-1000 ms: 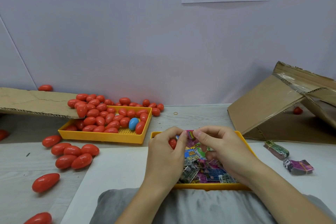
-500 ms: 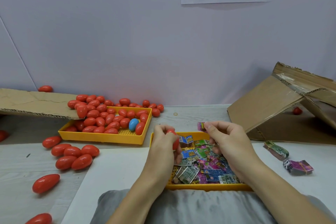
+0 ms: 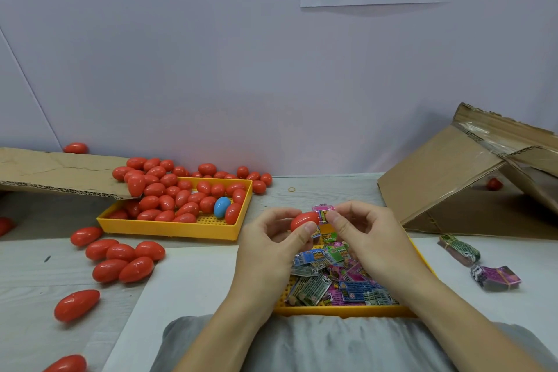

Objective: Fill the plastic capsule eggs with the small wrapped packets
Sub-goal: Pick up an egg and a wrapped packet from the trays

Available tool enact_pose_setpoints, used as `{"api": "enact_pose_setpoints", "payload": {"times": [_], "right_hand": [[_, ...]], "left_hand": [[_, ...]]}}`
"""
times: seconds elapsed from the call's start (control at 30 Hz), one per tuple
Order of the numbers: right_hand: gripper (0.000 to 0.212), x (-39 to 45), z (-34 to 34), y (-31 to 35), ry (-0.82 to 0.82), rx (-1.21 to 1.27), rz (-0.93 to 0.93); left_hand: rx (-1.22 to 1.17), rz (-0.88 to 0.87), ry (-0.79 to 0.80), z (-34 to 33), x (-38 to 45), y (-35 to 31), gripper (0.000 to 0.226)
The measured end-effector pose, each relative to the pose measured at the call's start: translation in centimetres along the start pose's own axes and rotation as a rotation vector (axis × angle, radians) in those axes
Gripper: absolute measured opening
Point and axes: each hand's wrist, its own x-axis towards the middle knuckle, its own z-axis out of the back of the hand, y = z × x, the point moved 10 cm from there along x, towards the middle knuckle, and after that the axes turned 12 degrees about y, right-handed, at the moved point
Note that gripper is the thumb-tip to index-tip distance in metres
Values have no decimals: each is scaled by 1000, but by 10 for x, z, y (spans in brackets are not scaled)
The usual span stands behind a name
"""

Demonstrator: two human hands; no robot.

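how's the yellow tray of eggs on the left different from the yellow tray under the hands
The far-left yellow plastic tray holds red plastic capsule eggs plus one blue egg; the near yellow plastic tray holds flat colourful wrapped packets. A cardboard flap overhangs the far-left tray; both hands partly cover the near one. Both are shallow, rectangular, with perforated floors.

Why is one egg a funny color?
One blue egg lies among the red eggs in the far yellow tray. It is the only blue one in view. Many red eggs also lie loose on the table outside that tray.
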Motion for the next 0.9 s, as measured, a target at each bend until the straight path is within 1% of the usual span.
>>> {"api": "enact_pose_setpoints", "payload": {"times": [0.13,0.27,0.33,0.43,0.53,0.6,0.73,0.83,0.9], "right_hand": [[7,0,0,0,-3,2,7],[3,0,0,1,-4,17,27],[3,1,-1,0,-2,20,30],[5,1,-2,1,18,22,38],[6,0,-5,3,50,33,48],[5,0,-7,3,66,60,52],[2,-1,-7,4,55,92,41],[17,-2,-6,4,22,78,20],[14,-2,-3,1,-3,96,-6]], "left_hand": [[-15,-7,13,-1,1,2,24],[-12,-20,33,-2,1,1,38],[-9,-25,35,-2,1,0,41],[-29,-39,32,-2,1,-1,39],[-34,-48,13,0,0,-2,27],[-24,-48,13,0,0,-4,24],[23,-61,13,-1,-2,-8,32],[77,-63,36,-5,-3,-10,36],[123,-66,51,-8,-3,-12,34]]}}
